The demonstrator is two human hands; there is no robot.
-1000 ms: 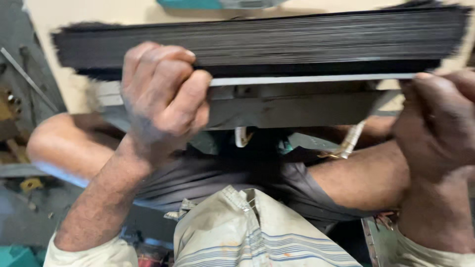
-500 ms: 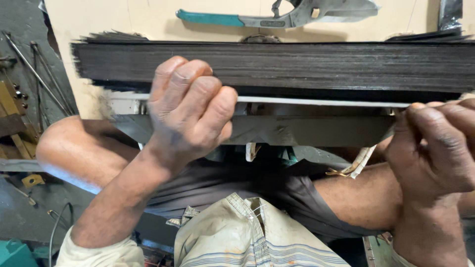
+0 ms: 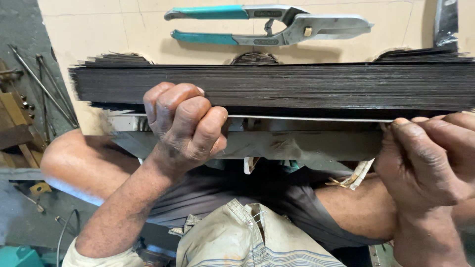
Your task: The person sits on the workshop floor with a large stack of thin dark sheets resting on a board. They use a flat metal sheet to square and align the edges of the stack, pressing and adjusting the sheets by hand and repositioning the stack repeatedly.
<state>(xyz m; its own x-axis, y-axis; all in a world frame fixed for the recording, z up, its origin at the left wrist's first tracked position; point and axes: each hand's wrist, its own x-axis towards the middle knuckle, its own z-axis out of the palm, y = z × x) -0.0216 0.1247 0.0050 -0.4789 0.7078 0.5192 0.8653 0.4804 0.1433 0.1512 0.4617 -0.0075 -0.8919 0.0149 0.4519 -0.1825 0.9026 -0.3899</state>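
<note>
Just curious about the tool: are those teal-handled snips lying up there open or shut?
Shut, as far as the blades go: the teal-handled snips lie flat on the pale board, blades together in one point; handles sit slightly apart.

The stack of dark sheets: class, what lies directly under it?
Under the stack of dark sheets lies a thin pale strip, gripped by the left hand and right hand; its ends are covered.

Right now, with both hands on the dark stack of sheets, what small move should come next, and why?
Probably draw the thin pale sheet out a little further toward the body. The left hand is fisted against the dark stack, steadying it, while the right hand pinches that sheet's edge just under the stack.
</note>
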